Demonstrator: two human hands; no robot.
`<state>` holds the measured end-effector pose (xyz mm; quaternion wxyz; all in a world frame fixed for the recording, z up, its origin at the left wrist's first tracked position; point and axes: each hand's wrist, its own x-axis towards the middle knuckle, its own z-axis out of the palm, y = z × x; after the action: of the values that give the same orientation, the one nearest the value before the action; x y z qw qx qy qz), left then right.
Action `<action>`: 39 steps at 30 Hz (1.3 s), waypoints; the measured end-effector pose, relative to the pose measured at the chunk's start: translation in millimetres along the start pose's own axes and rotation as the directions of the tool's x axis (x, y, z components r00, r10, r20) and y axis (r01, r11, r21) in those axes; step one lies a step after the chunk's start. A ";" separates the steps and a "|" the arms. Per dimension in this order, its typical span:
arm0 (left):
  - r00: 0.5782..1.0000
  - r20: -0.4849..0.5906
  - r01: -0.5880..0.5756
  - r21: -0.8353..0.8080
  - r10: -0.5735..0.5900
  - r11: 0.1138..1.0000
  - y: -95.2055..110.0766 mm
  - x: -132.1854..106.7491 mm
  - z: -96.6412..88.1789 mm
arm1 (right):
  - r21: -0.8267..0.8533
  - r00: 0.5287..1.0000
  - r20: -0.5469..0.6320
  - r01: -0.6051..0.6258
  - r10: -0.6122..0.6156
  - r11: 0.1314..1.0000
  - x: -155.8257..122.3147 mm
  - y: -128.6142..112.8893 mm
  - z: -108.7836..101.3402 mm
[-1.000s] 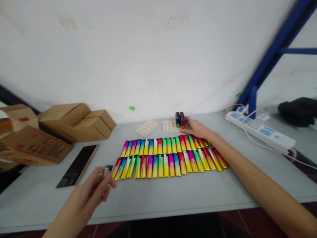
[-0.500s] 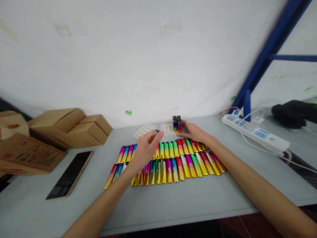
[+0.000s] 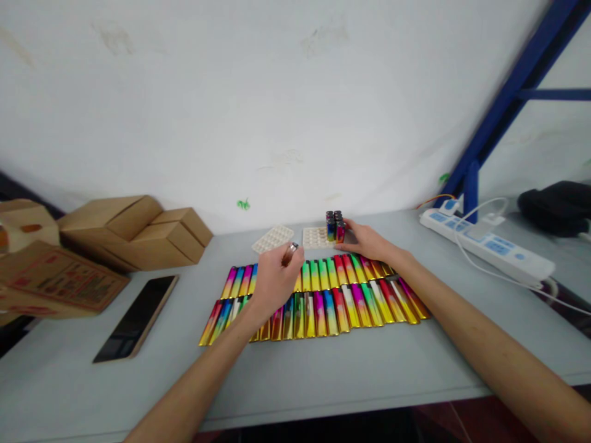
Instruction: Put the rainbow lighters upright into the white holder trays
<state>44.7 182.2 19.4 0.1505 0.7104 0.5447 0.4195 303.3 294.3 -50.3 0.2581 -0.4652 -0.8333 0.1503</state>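
Observation:
In the head view, my left hand (image 3: 278,277) is closed around a lighter (image 3: 290,251), its metal top poking out above the fist. My right hand (image 3: 367,241) curves around the right side of a cluster of upright lighters (image 3: 335,227), thumb in front and fingers behind. Those lighters stand in the right end of a pale tray (image 3: 314,237) with small cells. Below the hands, two rows of shiny multicoloured lighters (image 3: 330,314) lie flat side by side; my left hand and forearm cover part of them.
A second pale celled tray (image 3: 273,237) lies tilted by the wall. At left are a phone (image 3: 137,317), brown cardboard boxes (image 3: 138,234) and a printed carton (image 3: 69,280). A white power strip (image 3: 489,246) with cables lies at right, near a blue metal frame (image 3: 471,184).
The view has shifted slightly. My left hand has turned a little, showing more of the lighter's metal top. My right hand stays at the upright lighters.

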 end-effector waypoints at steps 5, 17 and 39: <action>1.000 -0.020 0.010 -0.054 -0.011 0.999 0.2 -1.3 -1.6 | 0.017 1.000 -0.015 0.012 -0.012 1.000 0.6 2.0 2.3; 0.964 0.258 0.056 -0.447 0.069 0.893 -16.5 50.6 26.0 | 0.023 0.999 -0.025 0.046 -0.046 0.999 1.8 -0.5 1.9; 0.931 0.294 -0.153 -0.218 0.214 0.964 -29.0 89.6 65.5 | -0.007 0.997 -0.039 0.072 -0.072 0.997 3.8 2.7 5.8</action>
<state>80.6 289.3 -0.9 0.2631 0.7984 0.4015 0.3635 300.3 298.9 -55.3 0.2783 -0.4385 -0.8447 0.1293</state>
